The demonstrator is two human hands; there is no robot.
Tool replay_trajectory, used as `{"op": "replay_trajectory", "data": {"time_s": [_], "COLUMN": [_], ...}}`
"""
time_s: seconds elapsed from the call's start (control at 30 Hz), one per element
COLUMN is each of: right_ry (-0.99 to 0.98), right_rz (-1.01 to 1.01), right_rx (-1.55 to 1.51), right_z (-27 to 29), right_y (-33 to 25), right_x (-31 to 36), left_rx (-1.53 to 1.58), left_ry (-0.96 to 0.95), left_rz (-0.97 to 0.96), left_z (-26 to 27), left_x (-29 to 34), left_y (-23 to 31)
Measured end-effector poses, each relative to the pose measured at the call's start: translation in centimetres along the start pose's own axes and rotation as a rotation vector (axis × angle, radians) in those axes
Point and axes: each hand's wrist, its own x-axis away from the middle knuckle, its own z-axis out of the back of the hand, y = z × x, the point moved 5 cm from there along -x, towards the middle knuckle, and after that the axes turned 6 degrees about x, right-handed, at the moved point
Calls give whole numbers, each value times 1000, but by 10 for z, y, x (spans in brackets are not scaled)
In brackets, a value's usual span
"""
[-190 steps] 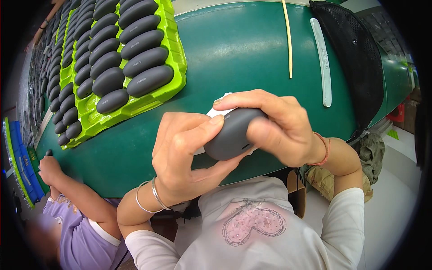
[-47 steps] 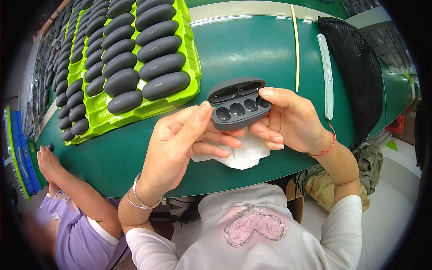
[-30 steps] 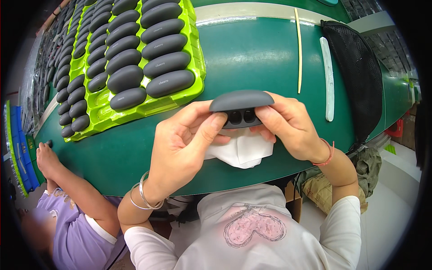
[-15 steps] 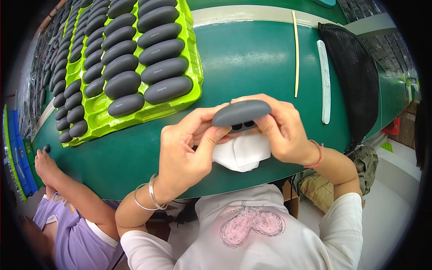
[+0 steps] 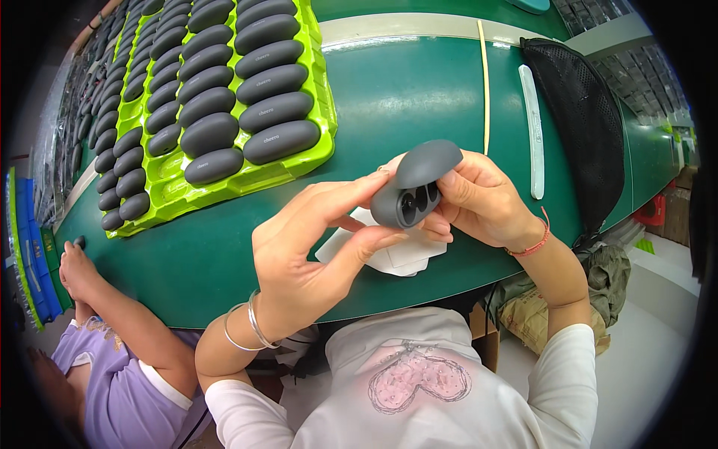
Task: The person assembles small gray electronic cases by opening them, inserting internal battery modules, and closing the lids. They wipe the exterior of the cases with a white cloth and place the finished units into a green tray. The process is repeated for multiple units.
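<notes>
Head cam: R hand [image 5: 493,206] pinches gry case [image 5: 420,172], L hand [image 5: 299,254] half-spread at its end.

Found blocked at centre by the left hand [image 5: 303,243], the right hand [image 5: 486,198] and the raised dark case [image 5: 420,168] in the latter's grip, above a white sheet [image 5: 400,256]. Noted beyond them a broad bare stretch of green worktop [image 5: 404,90], passable between the lime-green tray [image 5: 324,112], stacked with rows of dark cases [image 5: 207,135], and the thin yellow stick [image 5: 485,90]. Recorded a slimmer lane from stick to pale strip [image 5: 533,131], then a tight gap before the bulky black mesh bag [image 5: 580,127], obstructing the right side. Found open along the worktop's near left, before the tray, as far as a co-worker's hand [image 5: 77,271].
</notes>
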Motion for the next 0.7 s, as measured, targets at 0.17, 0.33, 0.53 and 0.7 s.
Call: {"op": "replay_trajectory", "data": {"time_s": [0.17, 0.33, 0.53, 0.7], "right_ry": [-10, 2, 29, 45], "right_rz": [34, 35, 38, -107], "right_rx": [45, 46, 151, 215], "right_z": [-2, -2, -2, -5], "right_y": [-2, -1, -5, -18], "right_x": [0, -1, -1, 3], "left_rx": [-126, -164, -137, -124], "left_ry": [-40, -3, -3, -80], "left_rz": [-72, -111, -77, -21], "left_z": [1, 1, 2, 0], "left_x": [0, -1, 2, 4], "left_y": [6, 5, 1, -3]}}
